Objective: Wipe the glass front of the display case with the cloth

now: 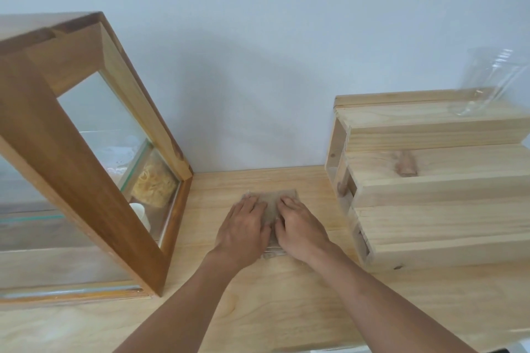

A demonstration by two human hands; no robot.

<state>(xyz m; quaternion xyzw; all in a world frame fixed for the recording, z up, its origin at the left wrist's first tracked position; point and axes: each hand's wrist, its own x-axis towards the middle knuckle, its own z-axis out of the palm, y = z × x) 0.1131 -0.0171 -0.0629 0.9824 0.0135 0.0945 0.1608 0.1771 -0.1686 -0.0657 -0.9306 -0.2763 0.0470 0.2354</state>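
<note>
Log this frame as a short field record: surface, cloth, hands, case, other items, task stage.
surface: light wood counter against a pale wall
cloth: brownish cloth, flat on the counter
left hand: palm down on the cloth
right hand: palm down on the cloth
case: wood frame, glass panels, left of the hands
other: stepped pine rack at right, clear jar on top
stage: cloth not at the glass

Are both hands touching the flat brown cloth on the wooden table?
Touching. The head view shows the left hand and right hand pressed flat on the flat brown cloth, covering most of it.
</note>
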